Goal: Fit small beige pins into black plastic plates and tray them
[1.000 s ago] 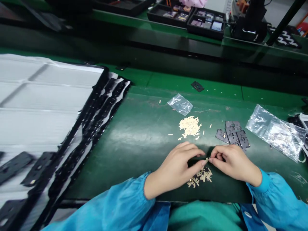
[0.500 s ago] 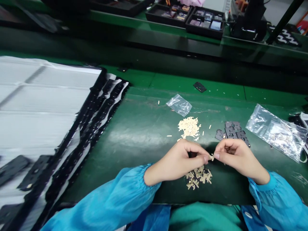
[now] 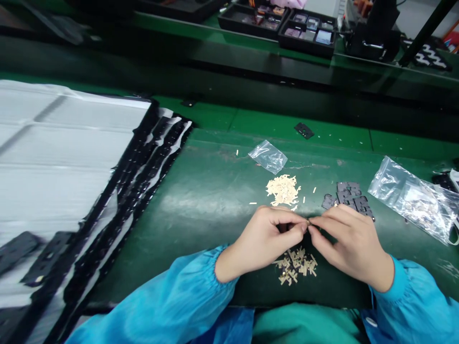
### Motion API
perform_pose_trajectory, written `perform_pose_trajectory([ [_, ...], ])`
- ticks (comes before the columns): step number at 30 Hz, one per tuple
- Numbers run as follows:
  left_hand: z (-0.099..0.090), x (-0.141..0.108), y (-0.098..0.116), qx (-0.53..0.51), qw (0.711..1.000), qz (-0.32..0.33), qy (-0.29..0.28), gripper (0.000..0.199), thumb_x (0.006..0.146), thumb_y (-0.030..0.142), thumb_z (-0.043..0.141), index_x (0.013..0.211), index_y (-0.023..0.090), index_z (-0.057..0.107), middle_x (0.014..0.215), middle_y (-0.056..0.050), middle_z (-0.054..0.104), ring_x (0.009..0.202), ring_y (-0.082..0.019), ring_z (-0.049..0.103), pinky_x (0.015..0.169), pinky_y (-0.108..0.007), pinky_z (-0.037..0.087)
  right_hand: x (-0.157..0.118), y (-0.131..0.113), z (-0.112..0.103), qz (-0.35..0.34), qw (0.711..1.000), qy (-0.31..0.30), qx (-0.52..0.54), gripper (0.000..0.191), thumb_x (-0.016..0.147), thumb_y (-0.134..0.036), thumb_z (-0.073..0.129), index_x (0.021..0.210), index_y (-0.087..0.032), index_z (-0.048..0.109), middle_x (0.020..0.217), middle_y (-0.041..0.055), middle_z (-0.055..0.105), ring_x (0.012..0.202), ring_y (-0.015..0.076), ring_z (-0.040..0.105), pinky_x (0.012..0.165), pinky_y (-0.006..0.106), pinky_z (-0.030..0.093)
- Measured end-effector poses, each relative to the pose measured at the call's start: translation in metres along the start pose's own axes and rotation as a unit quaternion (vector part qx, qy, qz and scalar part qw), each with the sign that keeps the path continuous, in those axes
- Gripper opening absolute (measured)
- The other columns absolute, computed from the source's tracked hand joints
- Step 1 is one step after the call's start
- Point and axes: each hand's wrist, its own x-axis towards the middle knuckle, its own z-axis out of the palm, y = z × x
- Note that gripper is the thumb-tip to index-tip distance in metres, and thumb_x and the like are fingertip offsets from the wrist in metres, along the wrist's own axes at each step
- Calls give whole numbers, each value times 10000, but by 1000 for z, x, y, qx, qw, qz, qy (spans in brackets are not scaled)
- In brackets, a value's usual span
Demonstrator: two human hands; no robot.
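Observation:
My left hand (image 3: pixel 267 239) pinches a tiny piece between thumb and fingertips, mostly hidden. Facing it, my right hand (image 3: pixel 353 241) has its thumb and index fingertip at the same small piece, almost touching the left fingertips. Below and between the hands lies a pile of tan strips with darker bits (image 3: pixel 296 265). Beyond my left hand is a heap of pale cream strips (image 3: pixel 282 188), with a few loose ones around it. Flat dark plates (image 3: pixel 347 195) lie overlapping just beyond my right hand.
A small clear bag (image 3: pixel 268 156) lies behind the cream heap, and a larger filled bag (image 3: pixel 412 198) at the right. Stacked black trays with white sheeting (image 3: pixel 64 162) cover the left. One dark plate (image 3: pixel 304 130) lies farther back. Black compartment trays (image 3: pixel 308 33) stand on the raised shelf.
My right hand has moved left and turned, its fingertips now nearer the left ones. The pale piece that showed between the hands is now mostly covered by fingers.

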Motion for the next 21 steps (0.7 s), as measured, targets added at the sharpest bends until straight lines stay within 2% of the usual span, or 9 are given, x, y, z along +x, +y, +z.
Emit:
perform_pose_trajectory([
  [3,-2,-1,-2,43,998,53,-7,192,904,189,632,846,170,814,702,-20,744,646,-144,652,619,-269,499,4,-2,1,14,999,-40,-22,236,1008,-254,585,892,-199,782,801,65,747,720,192,626,688,337,498],
  [8,-5,-2,-3,125,980,155,-28,213,961,169,587,881,172,784,723,-18,748,652,-148,628,663,-299,496,9,-1,5,34,998,-50,-4,216,954,-227,609,799,-207,760,705,36,703,659,179,593,658,328,470],
  [13,-7,-3,-3,135,979,153,-30,195,953,151,598,861,169,769,732,-13,750,664,-148,642,668,-293,499,13,1,7,61,995,-60,55,193,908,-183,608,771,-190,743,677,26,676,648,174,600,657,328,460],
  [21,-12,-3,-3,122,979,158,-38,198,940,127,591,866,164,771,772,-33,769,684,-158,665,657,-296,511,21,3,0,117,974,-88,171,186,887,-184,596,782,-204,748,665,-1,667,635,153,625,617,302,469],
])
